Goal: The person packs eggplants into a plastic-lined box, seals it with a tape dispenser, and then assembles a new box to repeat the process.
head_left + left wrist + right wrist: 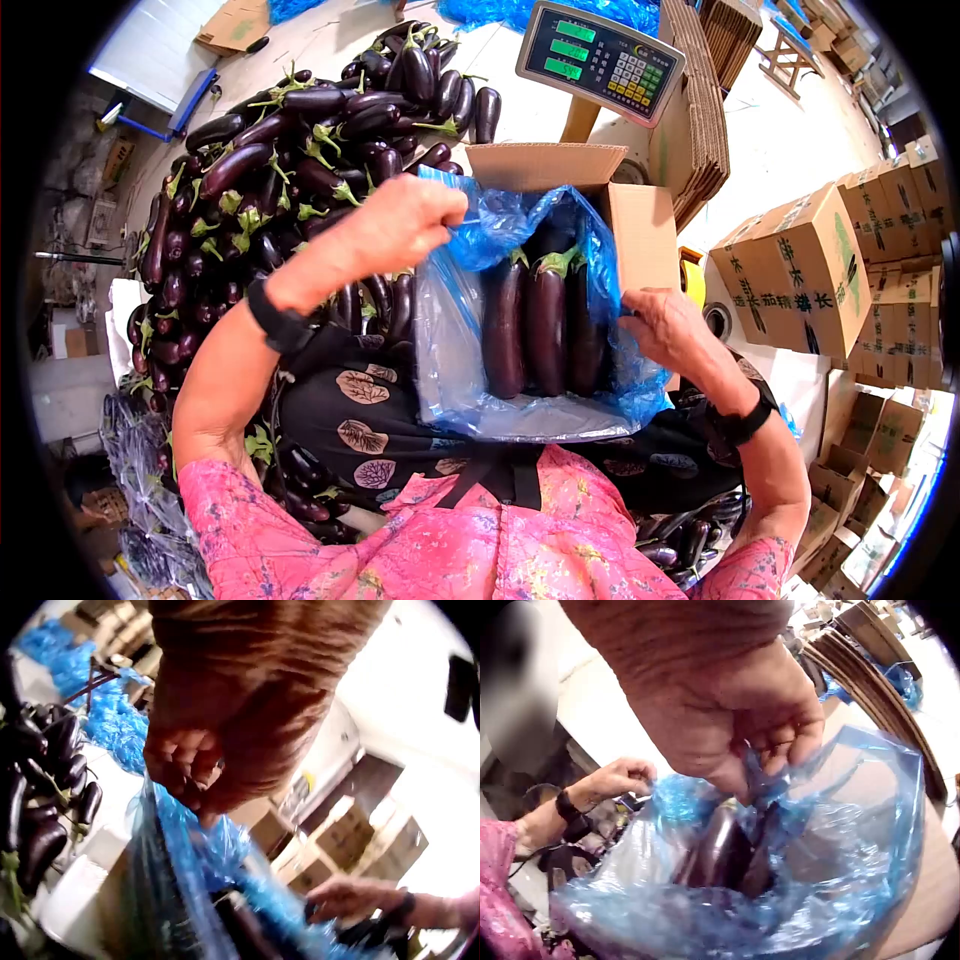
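A cardboard box (pixel 645 235) lined with a blue plastic bag (pixel 440 330) stands before the person's lap, with several eggplants (pixel 547 325) lying side by side in it. The left hand (pixel 415 215) pinches the bag's edge at the box's upper left; in the left wrist view that hand (pixel 199 761) has its fingers curled on the plastic. At the box's right side, the right hand (pixel 670 325) grips the bag's other edge. The right wrist view shows this hand (pixel 742 720) with bunched plastic between thumb and fingers, above the eggplants (pixel 720 851).
A large eggplant pile (pixel 270 180) lies left of the box. Behind the box stands a scale display (pixel 600 62), beside flattened cardboard (pixel 690 110). Printed cartons (pixel 795 270) are stacked at the right, and a yellow tape roll (pixel 692 282) sits near the right hand.
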Motion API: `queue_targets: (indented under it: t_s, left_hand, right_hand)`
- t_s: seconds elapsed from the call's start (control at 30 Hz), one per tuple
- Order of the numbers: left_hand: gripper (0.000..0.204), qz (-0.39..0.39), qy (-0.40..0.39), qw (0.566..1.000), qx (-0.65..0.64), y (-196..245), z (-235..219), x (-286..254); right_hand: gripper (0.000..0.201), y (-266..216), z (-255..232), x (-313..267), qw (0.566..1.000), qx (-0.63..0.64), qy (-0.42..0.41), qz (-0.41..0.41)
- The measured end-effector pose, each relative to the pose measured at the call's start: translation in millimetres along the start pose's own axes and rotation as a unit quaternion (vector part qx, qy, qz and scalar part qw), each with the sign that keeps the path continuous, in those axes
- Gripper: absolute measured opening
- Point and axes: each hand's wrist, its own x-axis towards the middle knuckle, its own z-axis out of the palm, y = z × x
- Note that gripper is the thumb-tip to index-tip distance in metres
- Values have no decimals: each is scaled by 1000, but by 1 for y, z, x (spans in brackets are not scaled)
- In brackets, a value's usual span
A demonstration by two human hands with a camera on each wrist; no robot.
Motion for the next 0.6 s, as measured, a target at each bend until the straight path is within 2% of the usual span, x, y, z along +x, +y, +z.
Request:
queue_targets:
  t_s: [0.03,0.1,0.13,0.17,0.2,0.23,0.3,0.33,0.37,0.43,0.47,0.5,0.57,0.6]
  left_hand:
    - [17,-47,-19,997,-52,2,-21,1]
    - [32,-182,43,959,-215,-19,-46,-1]
    - [43,-203,119,946,-225,-28,-43,-3]
    - [54,-222,192,927,-234,-40,-36,-4]
    - [76,-296,119,910,-264,-52,-35,-5]
    - [70,-304,104,887,-332,-54,-21,-5]
    - [57,-283,0,858,-428,-51,-3,-4]
    - [34,-304,52,855,-417,-41,6,-3]
    - [29,-324,56,865,-380,-44,5,-3]
    - [19,-360,61,880,-305,-46,-3,-2]
    - [13,-337,141,890,-271,-43,-5,-4]
    - [12,-278,179,903,-273,-58,-8,-7]
    - [13,-258,145,915,-275,-49,-35,-11]
    - [13,-244,136,906,-317,-23,-43,-10]
  right_hand:
    - [20,-7,-1,-4,997,16,63,-40]
    - [22,-17,-1,-10,974,47,188,-120]
    - [32,-15,-6,-11,972,12,202,-121]
    - [33,-12,-7,-13,980,17,183,-78]
    - [35,-9,-7,-16,986,21,164,-35]
    - [37,-4,-7,-20,989,24,144,8]
    - [40,4,-3,-28,996,-9,80,23]
    - [39,1,-6,-33,997,-33,42,48]
    - [38,-1,-7,-37,996,-55,3,74]
    - [27,12,2,-45,997,-48,-38,48]
    - [25,13,5,-48,996,-50,-58,41]
    - [24,14,8,-49,995,-52,-78,31]
    - [19,16,23,-49,998,-26,-58,9]
    - [18,16,27,-47,999,-9,-41,-9]
